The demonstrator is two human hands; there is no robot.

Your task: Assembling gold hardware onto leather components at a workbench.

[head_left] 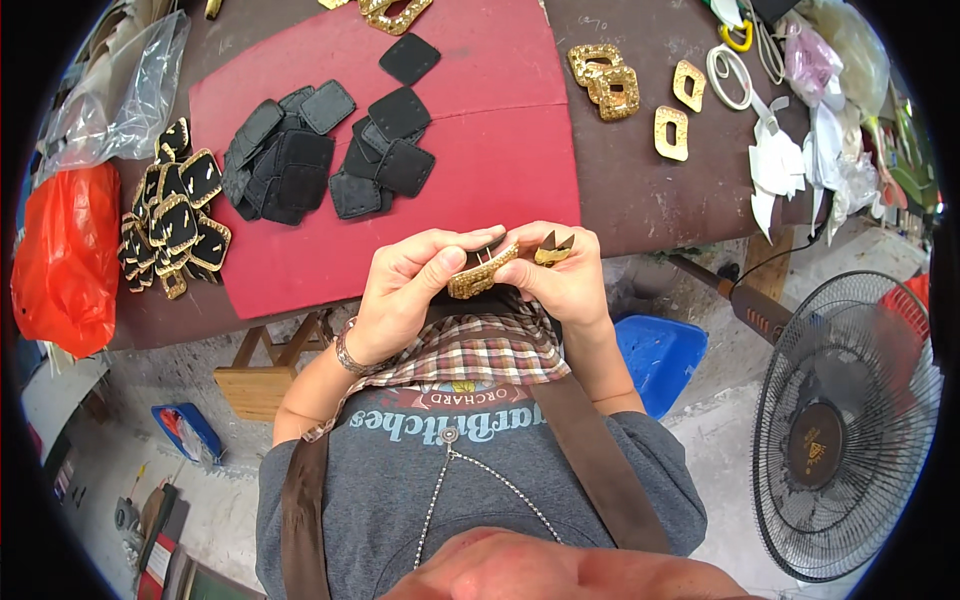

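In front of my chest, both hands hold a curved gold glitter buckle [482,275] with a dark piece and thin prongs at its back. My left hand [405,285] pinches its left end between thumb and fingers. My right hand [568,285] is closed on its right end, the thumb pressed along the gold edge. Between the fingers of that right hand sits a small gold item with two dark pointed tips [554,250]; its kind is not plain. On the red mat [490,160] ahead lie loose piles of black rounded-square patches [300,150].
Black patches with gold frames [178,222] are heaped at the left, beside a red plastic bag [68,260]. Gold buckle frames [612,90] lie at the far right of the brown table [640,190]. A black fan [845,425] stands near right, by a blue bin [660,360].
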